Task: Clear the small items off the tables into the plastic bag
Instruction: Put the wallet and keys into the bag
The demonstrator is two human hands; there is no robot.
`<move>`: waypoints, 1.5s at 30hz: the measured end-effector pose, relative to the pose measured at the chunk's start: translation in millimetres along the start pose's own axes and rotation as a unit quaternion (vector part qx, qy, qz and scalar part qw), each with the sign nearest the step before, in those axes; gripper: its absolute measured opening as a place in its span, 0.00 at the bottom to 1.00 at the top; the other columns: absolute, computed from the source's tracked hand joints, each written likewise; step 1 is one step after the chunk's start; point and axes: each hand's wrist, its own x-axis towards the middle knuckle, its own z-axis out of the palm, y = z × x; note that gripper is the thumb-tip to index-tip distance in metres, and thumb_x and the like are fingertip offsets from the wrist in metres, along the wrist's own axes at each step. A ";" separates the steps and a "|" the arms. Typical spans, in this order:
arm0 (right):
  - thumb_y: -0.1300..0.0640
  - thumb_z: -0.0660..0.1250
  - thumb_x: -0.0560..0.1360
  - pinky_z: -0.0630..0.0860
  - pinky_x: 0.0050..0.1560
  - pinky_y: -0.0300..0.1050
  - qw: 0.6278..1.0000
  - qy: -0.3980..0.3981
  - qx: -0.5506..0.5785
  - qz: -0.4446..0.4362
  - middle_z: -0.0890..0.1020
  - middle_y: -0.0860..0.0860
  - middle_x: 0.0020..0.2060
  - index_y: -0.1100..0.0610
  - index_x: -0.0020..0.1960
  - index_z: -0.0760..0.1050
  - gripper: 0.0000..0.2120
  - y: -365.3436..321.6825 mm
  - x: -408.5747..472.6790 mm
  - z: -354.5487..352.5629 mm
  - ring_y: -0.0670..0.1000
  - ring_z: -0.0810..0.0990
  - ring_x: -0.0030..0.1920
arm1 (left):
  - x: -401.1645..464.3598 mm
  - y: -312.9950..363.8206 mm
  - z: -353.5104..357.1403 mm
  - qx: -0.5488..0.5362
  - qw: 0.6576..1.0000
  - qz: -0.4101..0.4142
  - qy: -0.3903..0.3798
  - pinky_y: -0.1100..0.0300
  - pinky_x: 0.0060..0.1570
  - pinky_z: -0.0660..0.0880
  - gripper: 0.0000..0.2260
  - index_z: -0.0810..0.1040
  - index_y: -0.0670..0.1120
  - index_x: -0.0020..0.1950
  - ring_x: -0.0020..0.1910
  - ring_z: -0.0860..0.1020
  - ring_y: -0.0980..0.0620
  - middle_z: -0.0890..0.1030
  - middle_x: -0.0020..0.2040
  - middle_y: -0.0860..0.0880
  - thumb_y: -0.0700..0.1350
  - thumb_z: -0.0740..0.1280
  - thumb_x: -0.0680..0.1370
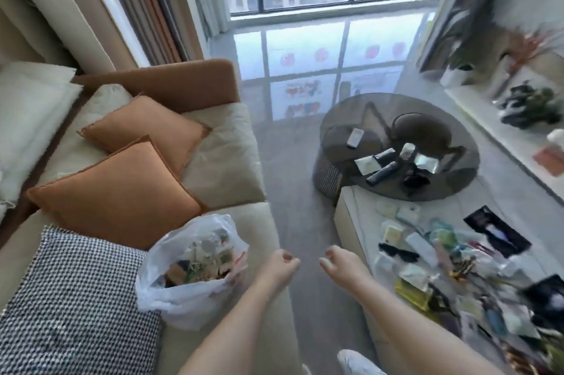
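Both our hands hover over the floor, left grip and right grip loosely curled, holding nothing, between plastic bag and cluttered tabletop.

A thin, translucent, crinkled plastic bag sits on a matt cream cloth sofa. Orange cushions look coarsely woven. The round table is smoky glass, and the floor is glossy and mirror-like.
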 end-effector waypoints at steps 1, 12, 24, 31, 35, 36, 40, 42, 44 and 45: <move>0.47 0.59 0.78 0.72 0.60 0.46 1.000 0.009 0.012 0.013 0.77 0.54 0.61 0.56 0.65 0.71 0.20 16.3 -7.1 -4.1 0.54 0.74 0.62 | -0.3 8.9 12.9 0.021 1.000 0.014 -0.015 0.68 0.43 0.68 0.10 0.77 0.48 0.55 0.49 0.77 0.55 0.80 0.52 0.49 0.50 0.63 0.78; 0.48 0.59 0.78 0.72 0.61 0.47 0.972 0.081 0.161 0.151 0.76 0.55 0.62 0.57 0.66 0.71 0.20 198.9 -109.9 -40.4 0.55 0.75 0.62 | -37.9 90.8 173.4 0.174 0.971 0.126 -0.105 0.62 0.49 0.73 0.11 0.79 0.51 0.52 0.52 0.78 0.53 0.81 0.53 0.52 0.55 0.64 0.76; 0.49 0.60 0.77 0.73 0.51 0.45 0.915 0.114 0.235 0.308 0.80 0.55 0.54 0.56 0.53 0.75 0.13 407.0 -244.6 -15.5 0.56 0.77 0.54 | -123.0 115.8 380.2 0.240 0.937 0.149 -0.204 0.61 0.45 0.73 0.13 0.80 0.47 0.55 0.52 0.79 0.48 0.83 0.50 0.47 0.52 0.64 0.77; 0.49 0.59 0.77 0.72 0.52 0.43 0.884 0.128 0.278 0.354 0.79 0.55 0.57 0.56 0.61 0.73 0.16 496.3 -262.3 -1.8 0.56 0.77 0.57 | -124.9 113.4 469.7 0.263 0.924 0.122 -0.251 0.59 0.49 0.76 0.14 0.79 0.46 0.57 0.51 0.80 0.49 0.82 0.52 0.48 0.52 0.63 0.78; 0.49 0.59 0.78 0.72 0.52 0.43 0.866 0.128 0.306 0.375 0.79 0.55 0.56 0.56 0.61 0.73 0.16 533.5 -247.6 15.0 0.56 0.77 0.56 | -106.5 118.9 512.8 0.266 0.924 0.104 -0.253 0.61 0.41 0.72 0.11 0.80 0.48 0.54 0.46 0.79 0.49 0.81 0.45 0.48 0.51 0.63 0.78; 0.49 0.59 0.78 0.72 0.53 0.44 0.861 0.128 0.313 0.379 0.79 0.55 0.57 0.55 0.62 0.72 0.16 542.4 -242.6 20.8 0.55 0.77 0.56 | -99.7 119.8 524.8 0.266 0.925 0.098 -0.255 0.59 0.42 0.74 0.10 0.79 0.48 0.53 0.45 0.79 0.49 0.81 0.44 0.48 0.51 0.63 0.78; 0.49 0.58 0.78 0.71 0.57 0.44 0.853 0.119 0.328 0.387 0.76 0.52 0.63 0.54 0.68 0.67 0.20 575.8 -219.0 47.3 0.52 0.74 0.61 | -67.1 119.1 573.1 0.277 0.920 0.086 -0.262 0.56 0.49 0.77 0.12 0.77 0.47 0.57 0.51 0.80 0.45 0.82 0.52 0.44 0.51 0.63 0.78; 0.50 0.58 0.78 0.71 0.58 0.44 0.850 0.114 0.334 0.391 0.75 0.52 0.64 0.54 0.69 0.66 0.21 591.6 -204.7 61.6 0.52 0.74 0.62 | -48.7 115.3 596.5 0.283 0.921 0.073 -0.259 0.58 0.47 0.76 0.18 0.74 0.46 0.65 0.53 0.80 0.44 0.81 0.56 0.44 0.52 0.63 0.78; 0.50 0.59 0.78 0.71 0.59 0.44 0.847 0.109 0.340 0.393 0.74 0.52 0.64 0.54 0.70 0.65 0.21 605.4 -188.1 75.6 0.51 0.73 0.63 | -31.0 111.0 617.5 0.280 0.924 0.058 -0.254 0.60 0.41 0.75 0.22 0.69 0.45 0.69 0.48 0.80 0.45 0.79 0.59 0.44 0.52 0.63 0.78; 0.51 0.59 0.78 0.71 0.59 0.44 0.845 0.108 0.345 0.393 0.74 0.52 0.65 0.54 0.70 0.65 0.21 611.6 -179.2 82.1 0.51 0.73 0.63 | -22.5 108.5 627.3 0.274 0.928 0.049 -0.248 0.61 0.39 0.74 0.23 0.67 0.45 0.71 0.46 0.80 0.47 0.79 0.60 0.45 0.52 0.63 0.78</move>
